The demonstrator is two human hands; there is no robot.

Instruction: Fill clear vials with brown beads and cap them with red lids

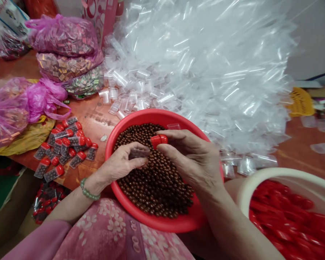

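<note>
My left hand (119, 164) is closed around a small clear plastic tube (139, 152) that looks dark with beads inside. A green bead bracelet circles that wrist. Between thumb and fingers, my right hand (195, 157) pinches a red cap (159, 141), held a short way right of the tube and apart from it. Both hands are above a red basin (162, 226) holding a heap of small round brown beads (162, 187). Another clear tube (173, 126) shows at the basin's far side, behind my right fingers.
A huge pile of clear tubes (206, 65) covers the table's back. Filled red-capped tubes (66, 142) lie left, above a box (18, 213) with more. A cream tub (281, 173) of red caps (289, 220) stands right. Pink bags (65, 39) sit back left.
</note>
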